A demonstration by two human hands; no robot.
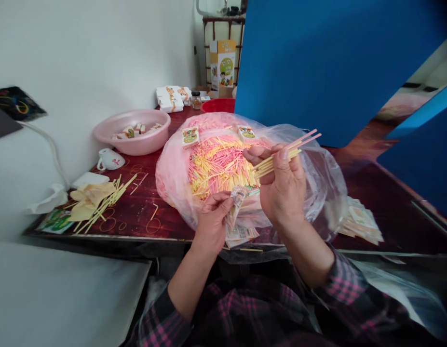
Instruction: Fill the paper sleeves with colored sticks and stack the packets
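My right hand (pixel 281 185) is raised over the bag, pinching a bundle of thin pink and yellow sticks (pixel 276 159) between thumb and fingers. My left hand (pixel 212 226) grips a few folded printed paper wrappers (pixel 236 205) near the bag's front edge. Below it, more wrappers (pixel 241 235) lie on the plastic. A clear and pink plastic bag (pixel 310 183) lies open on the table, holding a heap of loose pink and yellow sticks (pixel 219 166). Two small printed packets (pixel 190 137) rest on the heap's far side.
The dark red table (pixel 136 219) holds a pink basin (pixel 131 132) of small packs, a white mug (pixel 109 160), loose yellow sticks (pixel 100 205) and a stack of printed papers (pixel 360 221). A blue panel (pixel 317 62) rises behind, beside a red bowl (pixel 218 105).
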